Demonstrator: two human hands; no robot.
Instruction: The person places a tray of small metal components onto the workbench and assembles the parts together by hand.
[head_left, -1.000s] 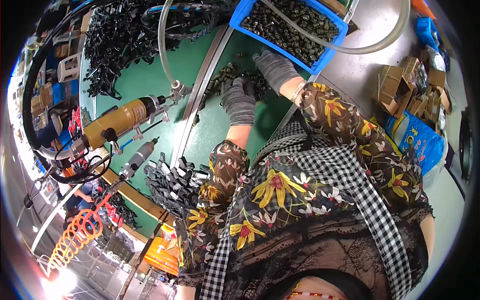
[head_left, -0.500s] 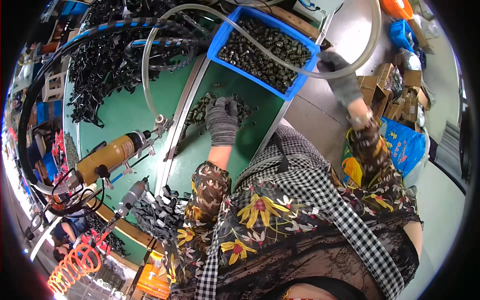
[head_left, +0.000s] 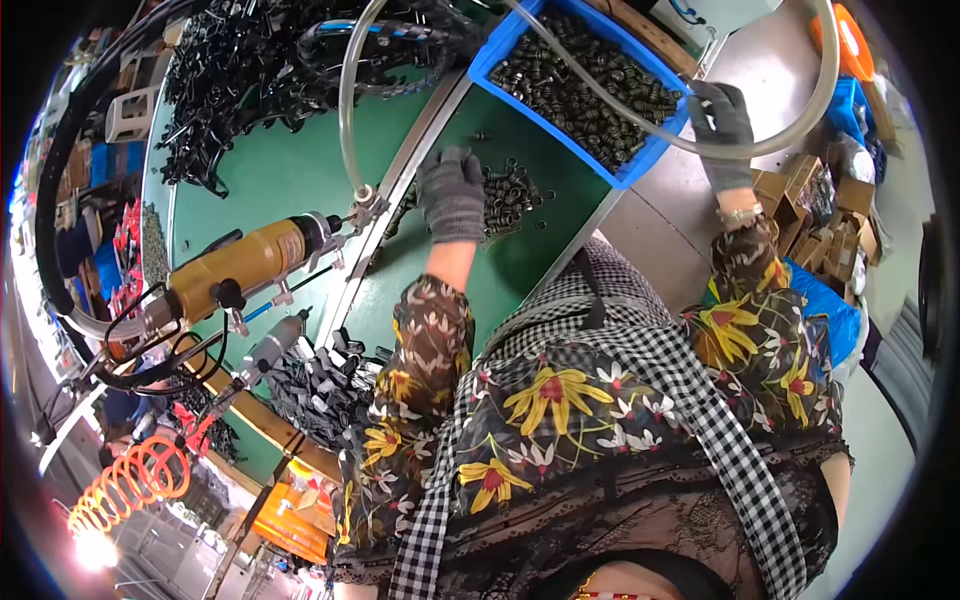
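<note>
My left hand [head_left: 452,195], in a dark grey knitted glove, is over the green tabletop with its fingers curled down. Whatever may be in those fingers is hidden. Beside it lies a pile of small ring-shaped metal parts [head_left: 512,196], with a few loose ones around. A blue plastic bin [head_left: 545,140], full of small dark ribbed cylindrical metal parts [head_left: 590,85], stands at the table's far right. My right hand [head_left: 722,125], also gloved, is at the bin's right-hand corner. Its fingers are bent and the thumb stands apart; nothing shows in it.
A clear hose [head_left: 790,137] loops across the bin. At left, a yellow-brown pneumatic tool [head_left: 240,268] and a grey tool [head_left: 275,342] hang over the table. Black parts [head_left: 240,80] heap at far left, more [head_left: 325,390] nearer. Cardboard boxes [head_left: 815,200] stand at right.
The whole view has shifted, so the table and bin appear further right. My left hand has moved left off part of the pile, uncovering more rings. My right hand has moved slightly farther away along the bin's end.
</note>
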